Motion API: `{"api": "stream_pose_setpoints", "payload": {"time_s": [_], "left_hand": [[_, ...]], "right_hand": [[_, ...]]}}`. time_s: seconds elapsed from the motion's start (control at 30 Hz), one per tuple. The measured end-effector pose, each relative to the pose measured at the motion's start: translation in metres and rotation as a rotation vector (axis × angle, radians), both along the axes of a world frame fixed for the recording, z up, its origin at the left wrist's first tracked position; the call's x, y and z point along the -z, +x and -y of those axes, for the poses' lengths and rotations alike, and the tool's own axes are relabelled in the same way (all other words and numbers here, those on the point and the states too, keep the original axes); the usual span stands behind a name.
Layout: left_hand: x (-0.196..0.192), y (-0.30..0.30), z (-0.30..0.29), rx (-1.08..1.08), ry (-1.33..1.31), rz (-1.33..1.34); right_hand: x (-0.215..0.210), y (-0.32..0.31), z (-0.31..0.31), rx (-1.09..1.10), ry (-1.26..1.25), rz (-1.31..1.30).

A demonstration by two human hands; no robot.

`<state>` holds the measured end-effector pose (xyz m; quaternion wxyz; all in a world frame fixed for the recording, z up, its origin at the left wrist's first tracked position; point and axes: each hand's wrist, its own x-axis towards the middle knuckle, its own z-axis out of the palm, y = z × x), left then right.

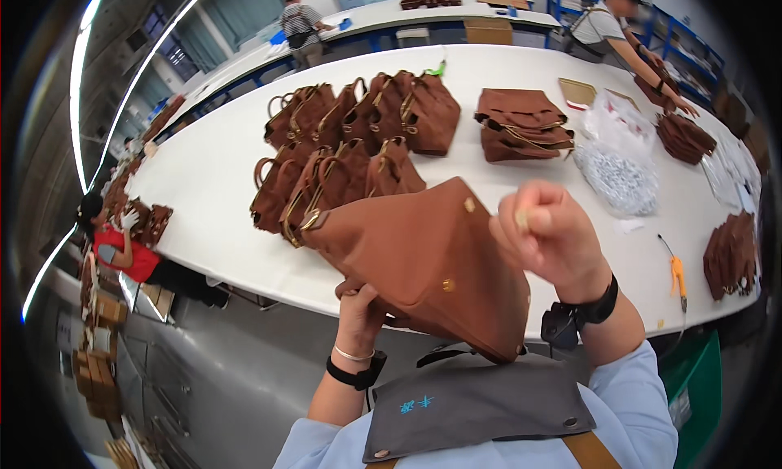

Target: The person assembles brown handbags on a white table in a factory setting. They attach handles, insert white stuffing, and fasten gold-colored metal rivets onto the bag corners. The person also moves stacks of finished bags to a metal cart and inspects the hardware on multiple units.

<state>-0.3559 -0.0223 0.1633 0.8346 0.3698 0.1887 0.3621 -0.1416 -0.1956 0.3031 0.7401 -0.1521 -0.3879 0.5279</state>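
A brown handbag (383, 241) is tilted in front of me with its base turned toward my right side. Small gold metal feet (447, 286) show on that base. Gripping the bag by its lower left edge, my left hand (358, 310) has its fingers partly hidden behind the brown material. Just right of the base, my right hand (550, 228) is raised with thumb and fingers pinched together. A small pale spot shows between those fingertips, too blurred to name.
Rows of finished brown handbags (350, 114) stand beyond on the white table (204, 216). To the right are stacked brown bags (521, 123), a clear plastic bag (617, 163) of small pieces and an orange electric screwdriver (678, 275). A green bin (696, 387) stands below. Other people work around.
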Motion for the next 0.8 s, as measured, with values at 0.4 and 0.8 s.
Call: {"api": "stream_pose_setpoints", "payload": {"time_s": [0.4,0.8], "left_hand": [[0.004,0.007,-0.001,0.092,0.049,0.021],[-0.040,-0.025,-0.015,-0.118,1.036,-0.289]], "right_hand": [[0.006,-0.003,-0.002,1.422,0.158,1.441],[-0.015,-0.011,0.022,0.905,-0.453,1.127]]}}
